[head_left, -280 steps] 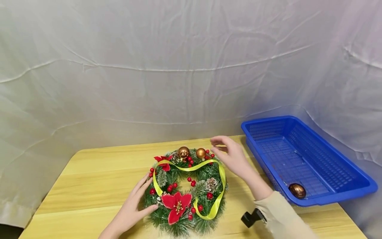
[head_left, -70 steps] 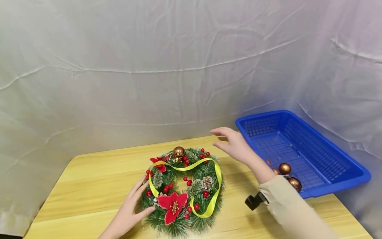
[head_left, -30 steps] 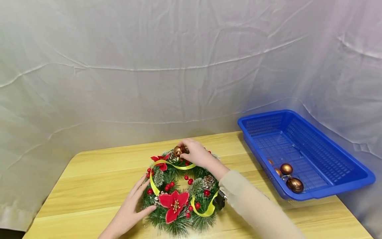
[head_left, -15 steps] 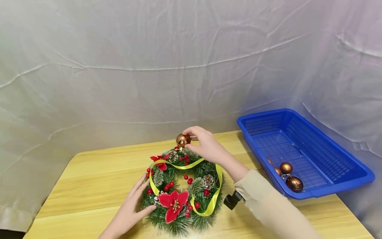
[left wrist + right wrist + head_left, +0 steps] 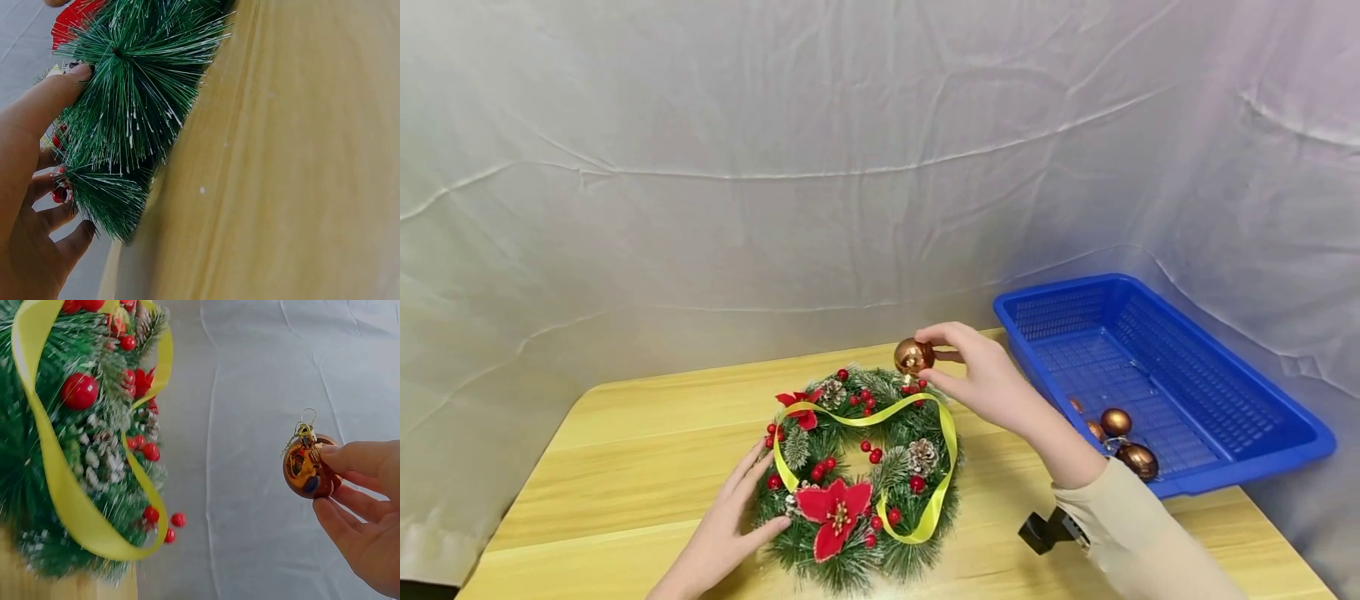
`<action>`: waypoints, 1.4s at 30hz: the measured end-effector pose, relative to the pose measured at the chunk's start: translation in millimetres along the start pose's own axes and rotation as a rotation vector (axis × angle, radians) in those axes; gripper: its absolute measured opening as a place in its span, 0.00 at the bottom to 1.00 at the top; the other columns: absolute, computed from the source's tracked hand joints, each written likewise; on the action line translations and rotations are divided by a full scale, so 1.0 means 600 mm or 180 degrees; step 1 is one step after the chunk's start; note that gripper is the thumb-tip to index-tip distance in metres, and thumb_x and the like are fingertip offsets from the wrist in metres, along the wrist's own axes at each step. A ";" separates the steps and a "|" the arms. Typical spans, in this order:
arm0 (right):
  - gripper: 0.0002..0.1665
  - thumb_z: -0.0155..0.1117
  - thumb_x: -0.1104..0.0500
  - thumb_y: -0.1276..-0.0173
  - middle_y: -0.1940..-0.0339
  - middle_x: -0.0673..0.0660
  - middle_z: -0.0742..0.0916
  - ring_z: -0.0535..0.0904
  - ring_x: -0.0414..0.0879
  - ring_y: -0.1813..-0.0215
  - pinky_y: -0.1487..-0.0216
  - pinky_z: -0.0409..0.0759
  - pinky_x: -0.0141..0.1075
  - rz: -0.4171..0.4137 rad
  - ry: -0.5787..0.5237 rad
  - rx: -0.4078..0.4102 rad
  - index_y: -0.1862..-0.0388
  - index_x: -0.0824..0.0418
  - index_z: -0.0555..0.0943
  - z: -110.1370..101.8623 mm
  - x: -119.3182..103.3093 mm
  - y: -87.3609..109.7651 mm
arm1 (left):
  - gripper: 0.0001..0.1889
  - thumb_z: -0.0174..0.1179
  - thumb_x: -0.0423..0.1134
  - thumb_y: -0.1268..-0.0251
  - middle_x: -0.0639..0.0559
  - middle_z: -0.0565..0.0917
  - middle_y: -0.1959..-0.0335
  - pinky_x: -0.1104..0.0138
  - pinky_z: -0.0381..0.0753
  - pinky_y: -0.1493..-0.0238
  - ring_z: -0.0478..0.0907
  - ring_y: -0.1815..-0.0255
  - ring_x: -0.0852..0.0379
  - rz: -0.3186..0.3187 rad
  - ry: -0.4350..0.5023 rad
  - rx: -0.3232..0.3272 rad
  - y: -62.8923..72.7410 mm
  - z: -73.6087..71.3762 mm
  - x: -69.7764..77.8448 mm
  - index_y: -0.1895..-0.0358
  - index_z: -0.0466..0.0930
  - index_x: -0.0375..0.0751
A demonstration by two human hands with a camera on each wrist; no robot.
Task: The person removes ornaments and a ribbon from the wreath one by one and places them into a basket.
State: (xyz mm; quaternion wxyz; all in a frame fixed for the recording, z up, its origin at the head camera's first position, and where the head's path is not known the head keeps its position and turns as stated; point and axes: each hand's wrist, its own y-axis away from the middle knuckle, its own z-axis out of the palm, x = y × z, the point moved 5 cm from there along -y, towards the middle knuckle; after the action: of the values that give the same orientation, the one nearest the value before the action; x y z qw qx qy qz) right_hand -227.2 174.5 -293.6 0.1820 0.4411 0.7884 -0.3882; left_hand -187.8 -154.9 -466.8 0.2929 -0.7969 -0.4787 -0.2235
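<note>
A wooden table point(image 5: 625, 450) carries a wreath point(image 5: 895, 554) and blue basket point(image 5: 1240, 479).

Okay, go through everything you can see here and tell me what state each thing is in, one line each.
Gold ball: held in the air over the wreath's far edge, free of it.
Right hand: fingertip grip on the gold ball.
Left hand: fingers straight, resting on the wreath's near-left edge.
Wreath: flat on the table, yellow ribbon draped over it.
Blue basket: upright, holding several balls.
</note>
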 end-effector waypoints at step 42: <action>0.29 0.67 0.53 0.35 0.44 0.64 0.79 0.70 0.17 0.56 0.62 0.73 0.14 0.1165 0.0729 0.0340 0.38 0.61 0.74 -0.214 0.179 0.206 | 0.44 0.67 0.54 0.44 0.55 0.47 0.23 0.28 0.57 0.45 0.49 0.28 0.38 -0.0020 0.0019 -0.0015 0.001 -0.001 0.001 0.25 0.54 0.54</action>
State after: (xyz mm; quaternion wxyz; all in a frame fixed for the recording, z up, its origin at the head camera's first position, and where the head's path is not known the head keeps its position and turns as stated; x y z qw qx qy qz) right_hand -174.9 371.4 -336.2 0.1351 0.6270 0.6891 -0.3373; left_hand -187.2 -154.8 -466.2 0.2918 -0.7954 -0.4798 -0.2280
